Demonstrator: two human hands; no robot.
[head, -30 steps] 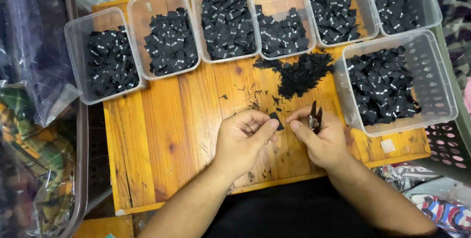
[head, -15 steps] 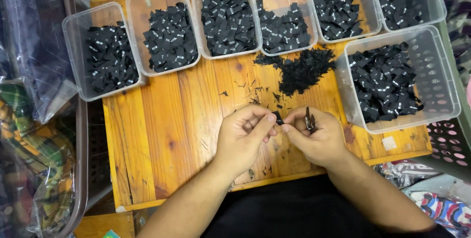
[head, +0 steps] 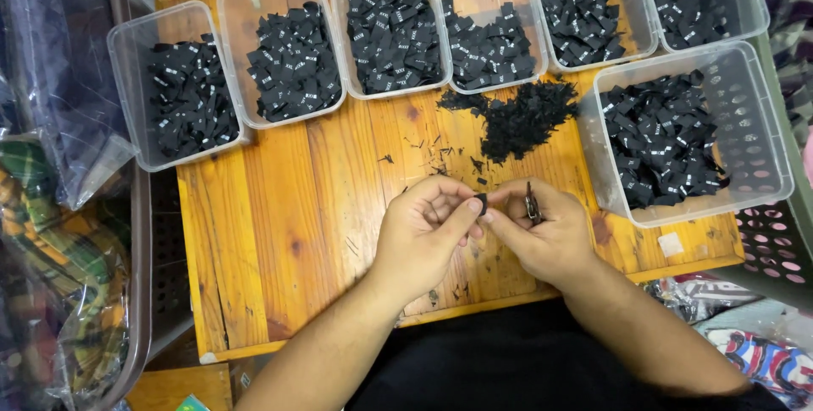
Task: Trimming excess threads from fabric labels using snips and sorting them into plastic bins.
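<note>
Over the knotty wooden bench, both hands pinch one small black fabric label.
Left hand and right hand each keep a clenched grip on it; the right also holds small metal snips, near a frayed black scrap pile and clear plastic tubs.

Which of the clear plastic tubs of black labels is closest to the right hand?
The large tub at the table's right edge, set apart below the back row, is closest. The right hand, holding small snips, sits just left of its near corner; the others line the far edge.
</note>
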